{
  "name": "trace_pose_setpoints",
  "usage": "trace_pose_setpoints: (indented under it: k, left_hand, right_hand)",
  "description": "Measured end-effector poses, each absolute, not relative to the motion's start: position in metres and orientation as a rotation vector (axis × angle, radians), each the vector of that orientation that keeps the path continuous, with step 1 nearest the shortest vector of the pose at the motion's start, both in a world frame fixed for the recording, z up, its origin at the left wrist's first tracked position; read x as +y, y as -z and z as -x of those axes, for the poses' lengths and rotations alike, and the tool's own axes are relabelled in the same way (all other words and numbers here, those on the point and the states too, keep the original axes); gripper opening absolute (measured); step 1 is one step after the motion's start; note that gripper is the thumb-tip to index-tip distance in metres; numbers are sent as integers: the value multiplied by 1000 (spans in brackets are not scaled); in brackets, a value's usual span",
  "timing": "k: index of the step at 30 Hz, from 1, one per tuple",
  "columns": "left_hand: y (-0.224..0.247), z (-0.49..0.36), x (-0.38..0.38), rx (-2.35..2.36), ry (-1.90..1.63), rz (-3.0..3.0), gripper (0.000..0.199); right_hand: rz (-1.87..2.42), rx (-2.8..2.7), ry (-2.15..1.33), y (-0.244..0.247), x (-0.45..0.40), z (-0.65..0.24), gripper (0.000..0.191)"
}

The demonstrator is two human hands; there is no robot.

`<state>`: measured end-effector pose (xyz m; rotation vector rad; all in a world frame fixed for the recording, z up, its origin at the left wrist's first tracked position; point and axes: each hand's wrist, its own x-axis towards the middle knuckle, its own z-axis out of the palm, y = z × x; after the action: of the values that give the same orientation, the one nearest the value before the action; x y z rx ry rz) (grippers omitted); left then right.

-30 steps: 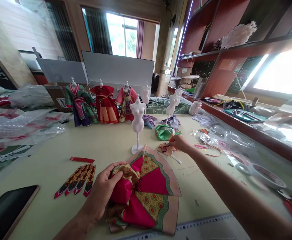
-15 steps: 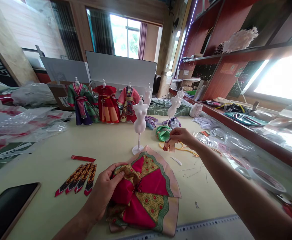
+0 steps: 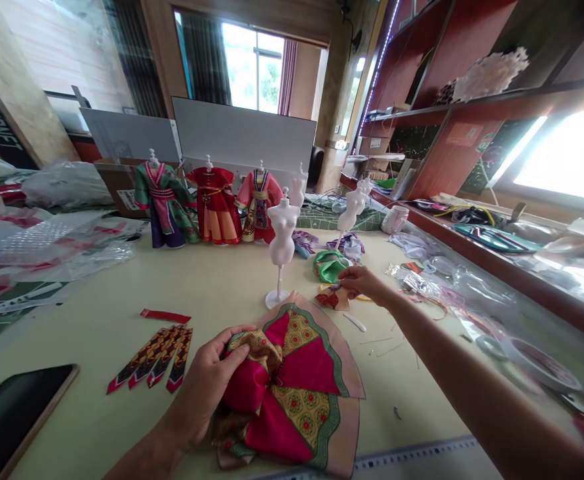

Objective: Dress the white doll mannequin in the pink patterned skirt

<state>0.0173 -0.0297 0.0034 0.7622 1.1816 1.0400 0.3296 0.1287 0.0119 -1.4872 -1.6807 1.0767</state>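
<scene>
Skirt (image 3: 308,360) in magenta and gold fanned on table (image 3: 212,283) before you, bunched side pinched in your left hand (image 3: 211,377), right hand (image 3: 367,285) pinching peach cloth (image 3: 343,299) near green fabric (image 3: 328,268), white dress form (image 3: 283,237) beyond.

Item 1: left hand (image 3: 215,370), at seven o'clock. Bare; rounded back, sturdy thumb (image 3: 236,360) with a short nail, index finger (image 3: 233,331) showing above it. 
Item 2: left forearm (image 3: 157,437), at seven o'clock, bare to the frame edge; smooth, thickening gradually below the wrist. 
Item 3: right hand (image 3: 367,283), at four o'clock. Bare; smaller in view, fingers slender, nails too small to make out. 
Item 4: right forearm (image 3: 452,373), at four o'clock, bare; long, slim at the wrist, broadening outward, its far end blurred and shadowed.
</scene>
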Motion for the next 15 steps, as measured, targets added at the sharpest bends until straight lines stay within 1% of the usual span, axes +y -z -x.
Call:
trace_pose_setpoints:
  k: [5,9,10,12,15]
  left_hand:
    - [-1,-18,-29,1179,-1047,-758,54]
    - [-1,-19,-28,1187,-1031,-751,58]
    - [-1,-19,-27,1187,-1028,-753,58]
    - [-1,-19,-27,1186,-1026,-759,56]
    - [-2,-19,-26,1194,-1026,-762,51]
  right_hand:
    - [1637,-1789,-913,7,136,-343,15]
    - [1721,-1936,-626,3,138,-344,3]
    - [1724,-1979,-539,1,137,-344,4]
    - [1688,-2077,-376,-4,132,-342,13]
    - [1524,-2265,-223,-8,121,-339,23]
